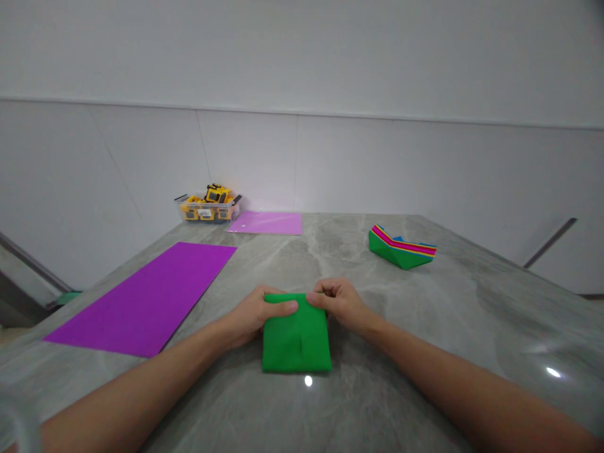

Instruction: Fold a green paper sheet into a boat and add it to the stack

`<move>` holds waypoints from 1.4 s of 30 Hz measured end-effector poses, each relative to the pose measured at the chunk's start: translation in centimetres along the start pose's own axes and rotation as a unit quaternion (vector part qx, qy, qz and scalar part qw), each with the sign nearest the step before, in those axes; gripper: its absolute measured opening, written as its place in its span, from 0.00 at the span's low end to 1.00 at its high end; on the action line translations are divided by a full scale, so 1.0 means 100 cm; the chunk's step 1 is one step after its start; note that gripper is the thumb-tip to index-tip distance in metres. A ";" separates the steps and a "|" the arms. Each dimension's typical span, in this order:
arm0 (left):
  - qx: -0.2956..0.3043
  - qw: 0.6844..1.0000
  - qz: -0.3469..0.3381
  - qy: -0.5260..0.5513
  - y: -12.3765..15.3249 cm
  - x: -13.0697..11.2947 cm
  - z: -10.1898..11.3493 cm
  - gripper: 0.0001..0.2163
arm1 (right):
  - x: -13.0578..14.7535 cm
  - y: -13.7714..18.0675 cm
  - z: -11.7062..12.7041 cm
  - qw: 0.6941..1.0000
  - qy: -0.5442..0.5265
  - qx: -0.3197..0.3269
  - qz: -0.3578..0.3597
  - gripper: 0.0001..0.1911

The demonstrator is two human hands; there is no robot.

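A folded piece of green paper (283,343), roughly square with a short crease or slit in its lower middle, is held between both hands low in the head view. My left hand (265,309) grips its upper left edge, the thumb lying across the front and the other fingers behind, mostly hidden. At the upper right corner, my right hand (340,303) pinches the edge between thumb and curled fingers. Beyond it to the right stands a folded paper boat (401,251), green below with pink, yellow and blue stripes along the rim.
A large purple sheet (155,296) lies on the grey marbled table (330,251) at left. Against the back wall are a clear plastic box (207,211) with yellow toy vehicles and a pale pink-purple sheet or packet (268,223).
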State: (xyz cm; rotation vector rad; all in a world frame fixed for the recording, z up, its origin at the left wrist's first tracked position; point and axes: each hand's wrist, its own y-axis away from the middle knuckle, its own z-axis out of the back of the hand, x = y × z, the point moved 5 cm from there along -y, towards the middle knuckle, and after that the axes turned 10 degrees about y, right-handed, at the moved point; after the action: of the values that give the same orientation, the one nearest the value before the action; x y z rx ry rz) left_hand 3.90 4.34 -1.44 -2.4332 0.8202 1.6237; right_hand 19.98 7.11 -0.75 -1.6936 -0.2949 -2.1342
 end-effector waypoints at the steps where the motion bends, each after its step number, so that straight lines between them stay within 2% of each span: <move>1: -0.003 1.000 -0.003 -0.020 0.000 0.000 0.000 0.11 | 0.001 0.002 -0.005 1.000 0.007 0.011 0.000 0.26; 6: -0.044 0.997 -0.060 -0.019 0.002 -0.005 0.000 0.12 | 0.003 0.006 -0.013 1.000 0.003 -0.001 0.002 0.29; 8: -0.040 0.998 -0.056 -0.003 0.003 -0.005 -0.001 0.12 | 0.002 0.006 -0.013 1.000 0.001 0.008 -0.002 0.31; 14: 0.053 0.998 0.043 -0.016 0.007 -0.001 -0.003 0.11 | 0.005 0.012 -0.013 0.999 -0.020 0.049 -0.006 0.32; 17: 0.072 0.993 0.088 -0.035 0.010 0.003 -0.003 0.13 | 0.007 0.014 -0.015 0.999 -0.007 0.050 0.002 0.31; 19: 0.062 0.993 0.076 -0.060 0.008 0.003 -0.003 0.14 | 0.007 0.013 -0.016 0.999 0.021 0.044 0.014 0.31; 21: 0.041 0.995 0.034 -0.080 0.005 0.001 -0.002 0.15 | 0.005 0.011 -0.018 0.998 0.031 0.045 0.022 0.30; 24: -0.005 0.996 -0.027 -0.090 0.001 -0.004 0.002 0.16 | 0.000 0.009 -0.019 0.998 0.019 0.062 0.014 0.29; 26: -0.022 0.994 -0.038 -0.098 0.001 -0.007 0.004 0.17 | -0.003 0.008 -0.019 0.997 0.023 0.076 0.003 0.30; 32: 0.018 0.985 0.040 -0.169 0.008 -0.005 -0.002 0.17 | -0.002 0.015 -0.028 0.989 0.018 0.147 -0.006 0.25; 36: 0.044 0.982 -0.003 -0.185 0.007 -0.005 -0.006 0.21 | 0.003 0.018 -0.030 0.990 0.041 0.136 0.010 0.24; 40: 0.075 0.978 -0.016 -0.193 0.005 -0.002 -0.007 0.24 | 0.004 0.017 -0.030 0.988 0.031 0.151 0.026 0.23; 42: 0.066 0.966 -0.037 -0.246 0.004 -0.003 -0.008 0.23 | 0.005 0.016 -0.028 0.986 0.087 0.133 0.049 0.21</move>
State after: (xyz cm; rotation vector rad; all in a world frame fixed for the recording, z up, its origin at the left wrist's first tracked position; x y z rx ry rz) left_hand 4.26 3.81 -0.78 -1.8235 0.7121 1.9483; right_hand 18.07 4.43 -1.05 -1.3364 -0.4148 -2.0502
